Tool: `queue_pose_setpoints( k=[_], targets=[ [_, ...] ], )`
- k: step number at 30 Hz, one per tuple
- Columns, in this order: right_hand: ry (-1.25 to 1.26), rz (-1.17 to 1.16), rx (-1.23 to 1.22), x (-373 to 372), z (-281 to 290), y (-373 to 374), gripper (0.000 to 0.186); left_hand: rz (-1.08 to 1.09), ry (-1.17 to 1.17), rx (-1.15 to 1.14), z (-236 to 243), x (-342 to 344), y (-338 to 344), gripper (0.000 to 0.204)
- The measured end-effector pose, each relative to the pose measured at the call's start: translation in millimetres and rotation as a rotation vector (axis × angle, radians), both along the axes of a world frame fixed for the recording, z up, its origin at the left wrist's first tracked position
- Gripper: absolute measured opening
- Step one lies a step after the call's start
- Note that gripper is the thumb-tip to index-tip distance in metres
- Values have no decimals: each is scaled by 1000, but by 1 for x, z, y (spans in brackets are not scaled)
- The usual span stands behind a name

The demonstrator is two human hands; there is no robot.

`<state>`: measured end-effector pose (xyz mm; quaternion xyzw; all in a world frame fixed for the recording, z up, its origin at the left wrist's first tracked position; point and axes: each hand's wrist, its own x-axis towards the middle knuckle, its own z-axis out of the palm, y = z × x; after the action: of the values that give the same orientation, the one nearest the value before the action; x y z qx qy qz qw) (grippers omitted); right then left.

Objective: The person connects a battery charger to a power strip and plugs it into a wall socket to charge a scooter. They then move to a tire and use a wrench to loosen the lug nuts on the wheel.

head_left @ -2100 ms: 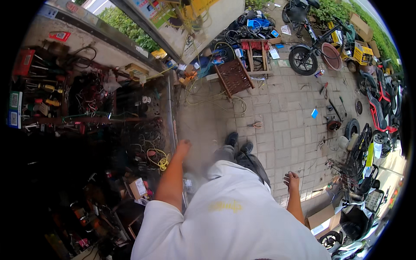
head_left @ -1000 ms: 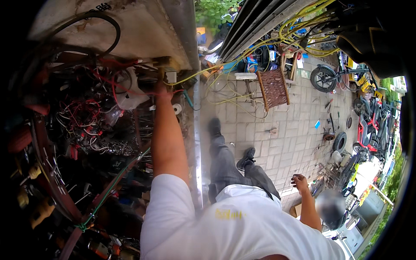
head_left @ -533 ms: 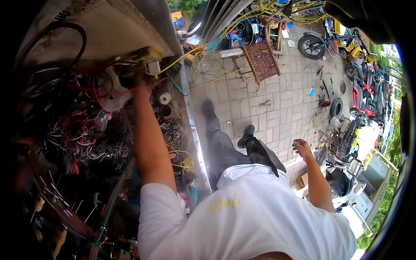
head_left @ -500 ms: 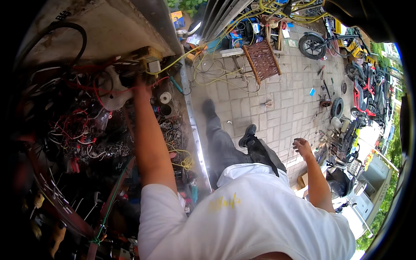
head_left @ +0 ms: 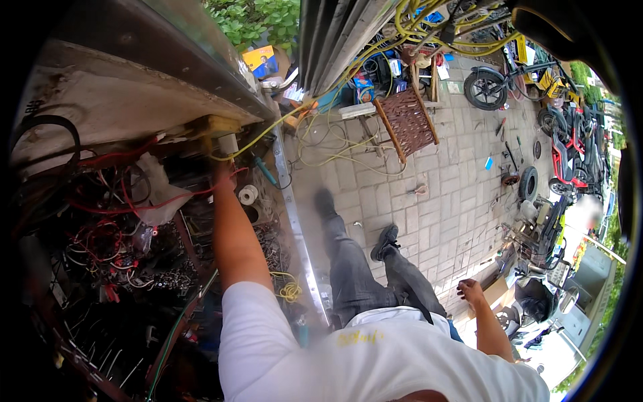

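My left hand (head_left: 223,163), blurred and in shadow, reaches forward to a white plug-like block (head_left: 228,144) beneath a yellowish block (head_left: 221,125) on the wall. A yellow cable (head_left: 258,136) runs from there, and a red cable (head_left: 201,193) crosses close to the wrist. The fingers are smeared, so whether they grip anything is unclear. Beside them are a teal-handled tool (head_left: 265,171) and a white roll (head_left: 248,194). Off to the right, my right hand (head_left: 471,292) hangs over the paving with loosely bent fingers and nothing visible in it.
Tangled wires and small metal parts (head_left: 100,244) fill the shelf at left, bounded by a metal strip (head_left: 295,234). A brown woven stool (head_left: 407,127) stands ahead on the paving. Further right are a black-wheeled bike (head_left: 487,88), a loose tyre (head_left: 528,183) and red scooters (head_left: 566,161).
My view has shifted, showing more of the wall and greenery at top left. My left hand remains by the white block; my right hand has dropped lower, nearer my body.
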<state>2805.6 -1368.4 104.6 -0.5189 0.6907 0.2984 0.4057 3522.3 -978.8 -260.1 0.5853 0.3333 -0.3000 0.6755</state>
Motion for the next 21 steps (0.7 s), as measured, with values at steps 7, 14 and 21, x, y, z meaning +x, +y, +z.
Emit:
queue_pose_setpoints(
  k=[7, 14, 21],
  targets=[
    [-13, -40, 26, 36, 1, 6, 27, 110, 47, -39, 54, -17, -21, 15],
    [-38, 37, 18, 43, -18, -12, 30, -95, 102, 115, 45, 6, 7, 16],
    [-210, 71, -98, 15, 0, -32, 31, -504, -46, -33, 93, -55, -111, 25]
  ],
)
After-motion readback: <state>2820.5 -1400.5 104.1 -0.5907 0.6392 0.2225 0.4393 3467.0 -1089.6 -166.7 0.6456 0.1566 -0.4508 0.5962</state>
